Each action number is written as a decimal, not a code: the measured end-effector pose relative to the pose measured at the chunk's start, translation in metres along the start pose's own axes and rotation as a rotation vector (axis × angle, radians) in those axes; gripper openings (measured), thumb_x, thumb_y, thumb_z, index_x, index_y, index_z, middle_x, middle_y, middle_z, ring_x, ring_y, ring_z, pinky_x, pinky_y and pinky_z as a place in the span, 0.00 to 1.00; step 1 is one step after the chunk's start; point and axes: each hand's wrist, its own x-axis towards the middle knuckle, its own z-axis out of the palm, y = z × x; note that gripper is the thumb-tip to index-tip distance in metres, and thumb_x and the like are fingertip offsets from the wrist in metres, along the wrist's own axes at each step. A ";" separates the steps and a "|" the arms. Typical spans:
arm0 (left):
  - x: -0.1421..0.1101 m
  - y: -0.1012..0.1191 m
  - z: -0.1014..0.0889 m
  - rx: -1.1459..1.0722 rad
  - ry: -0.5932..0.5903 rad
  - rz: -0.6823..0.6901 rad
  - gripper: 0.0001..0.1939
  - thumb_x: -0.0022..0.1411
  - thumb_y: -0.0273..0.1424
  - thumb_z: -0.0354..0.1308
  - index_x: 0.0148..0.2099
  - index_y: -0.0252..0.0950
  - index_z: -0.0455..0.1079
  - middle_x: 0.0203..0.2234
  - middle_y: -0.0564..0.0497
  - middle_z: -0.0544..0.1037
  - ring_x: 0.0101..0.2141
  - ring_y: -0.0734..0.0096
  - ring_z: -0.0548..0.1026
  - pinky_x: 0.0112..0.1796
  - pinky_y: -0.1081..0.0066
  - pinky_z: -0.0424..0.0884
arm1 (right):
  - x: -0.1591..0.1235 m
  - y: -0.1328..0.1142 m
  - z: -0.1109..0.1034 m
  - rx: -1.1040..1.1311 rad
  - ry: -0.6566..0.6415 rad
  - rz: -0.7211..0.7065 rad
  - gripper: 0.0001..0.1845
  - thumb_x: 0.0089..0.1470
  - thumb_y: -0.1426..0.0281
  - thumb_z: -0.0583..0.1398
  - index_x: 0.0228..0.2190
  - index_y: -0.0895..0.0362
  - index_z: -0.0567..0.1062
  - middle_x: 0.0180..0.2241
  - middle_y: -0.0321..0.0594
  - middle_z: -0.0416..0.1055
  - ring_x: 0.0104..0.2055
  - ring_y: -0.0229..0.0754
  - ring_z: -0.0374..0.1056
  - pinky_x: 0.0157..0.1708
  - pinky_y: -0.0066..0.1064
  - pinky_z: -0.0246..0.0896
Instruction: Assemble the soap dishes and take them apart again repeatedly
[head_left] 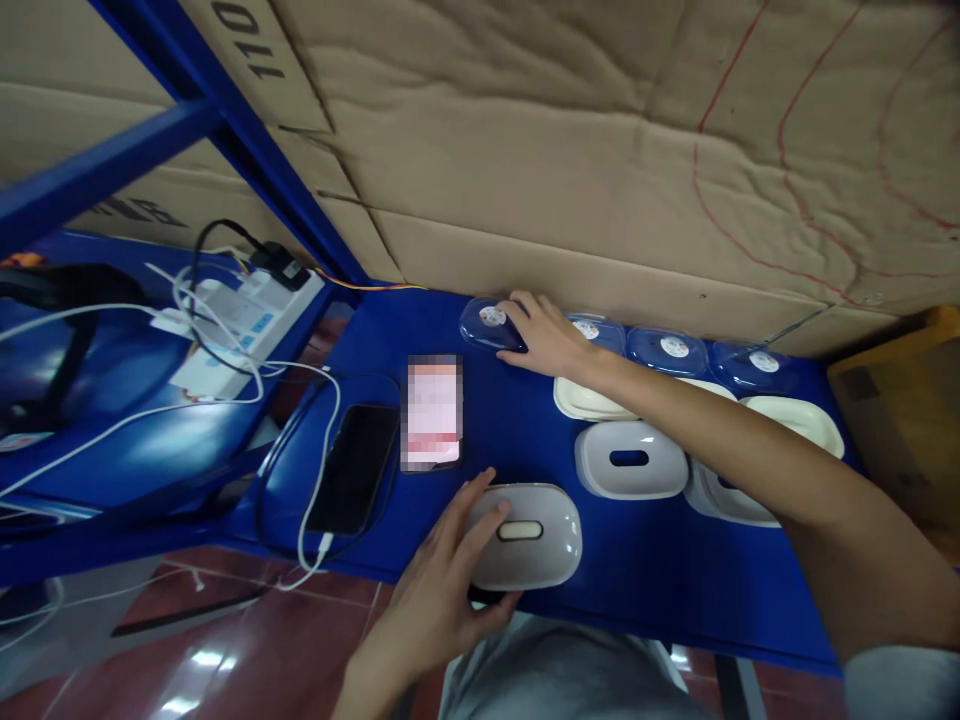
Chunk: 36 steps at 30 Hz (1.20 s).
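My left hand (450,575) rests on the left end of a white oval tray part (536,535) with a slot in its middle, near the front edge of the blue shelf (637,580); its fingers curl round the part's rim. My right hand (544,335) reaches across to the back of the shelf and lies on a clear plastic lid (484,322) with a round sticker, fingers spread over its right side. Three more clear lids (675,350) stand in a row along the cardboard wall. Other white tray parts (630,458) lie under my right forearm.
Two phones lie left of the trays: one with a lit screen (433,412) and a dark one (352,468) on a white cable. A power strip (240,320) with chargers and cables sits on the left shelf. Cardboard (600,150) backs the shelf. Red tiled floor lies below.
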 end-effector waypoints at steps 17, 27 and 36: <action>0.025 0.013 0.023 -0.060 -0.083 0.106 0.65 0.61 0.30 0.78 0.82 0.45 0.34 0.70 0.37 0.72 0.70 0.45 0.72 0.76 0.32 0.45 | -0.301 -0.102 -0.039 0.220 0.122 -0.056 0.32 0.64 0.59 0.69 0.65 0.53 0.71 0.64 0.53 0.70 0.69 0.60 0.64 0.64 0.53 0.70; 0.044 0.031 0.037 -0.051 -0.185 0.152 0.59 0.62 0.33 0.77 0.81 0.46 0.42 0.69 0.39 0.73 0.70 0.43 0.70 0.76 0.32 0.44 | -0.338 -0.103 -0.023 0.261 0.128 0.059 0.30 0.66 0.62 0.67 0.66 0.52 0.71 0.67 0.50 0.67 0.72 0.58 0.59 0.66 0.53 0.68; 0.044 0.034 0.034 -0.009 -0.231 0.121 0.60 0.59 0.32 0.80 0.80 0.46 0.44 0.72 0.40 0.71 0.72 0.46 0.67 0.77 0.34 0.41 | -0.342 -0.100 -0.008 0.389 0.126 0.100 0.32 0.66 0.63 0.67 0.67 0.49 0.69 0.71 0.50 0.62 0.76 0.58 0.57 0.69 0.52 0.68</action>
